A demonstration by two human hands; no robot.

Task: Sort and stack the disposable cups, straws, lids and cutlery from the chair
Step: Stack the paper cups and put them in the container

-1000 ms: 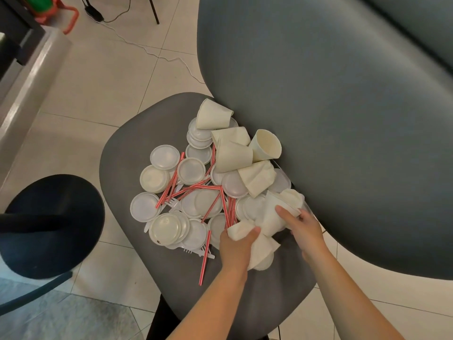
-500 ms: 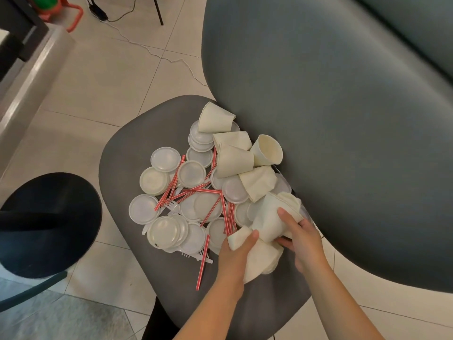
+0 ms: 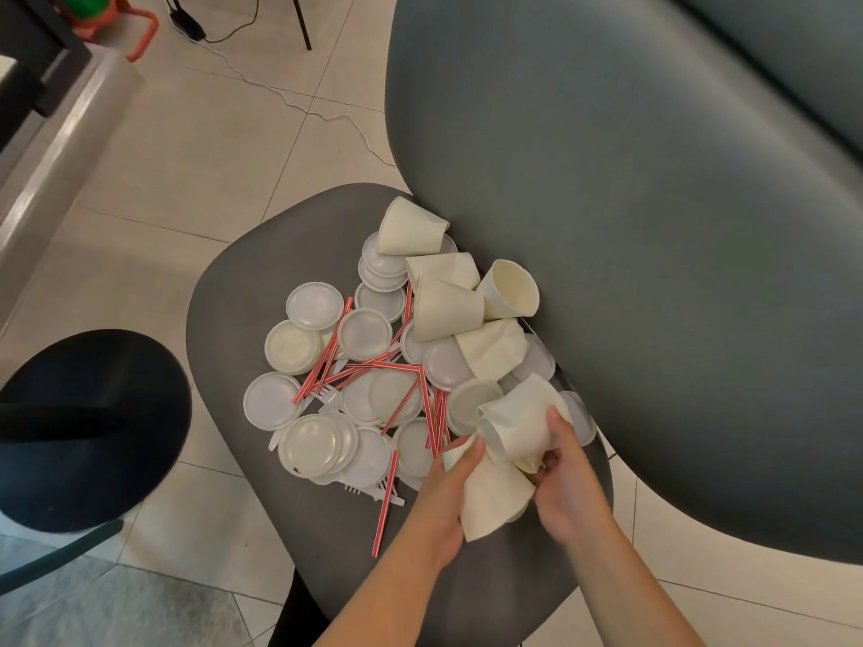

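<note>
Grey chair seat is the work surface, with the whole pile sitting on it.

Nearest: left hand has fingers wrapped around a cream paper cup lying on its side at the front of the seat. Right hand grips a second cup, thumb on top. The two cups touch between the hands. Can't tell if one is inside the other yet.

Likely step: nesting the cups, so the task is at an early stage. To do it well:
- point both mouths the same way
- line up the axes before pushing
- hold lightly; the walls already look dented and will crease
- start the stack on bare seat, away from the straws

Mid-pile: red-striped straws are crossed over translucent white lids, some of them overlapping. White plastic forks are partly buried under them.

Further back: loose cups lie on their sides against the backrest, unstacked.

Beyond that: black round stool on the left, tiled floor, white cable.

Markings: no print on the cups. One lid has a small dark mark, too small to read. No brand visible.
</note>
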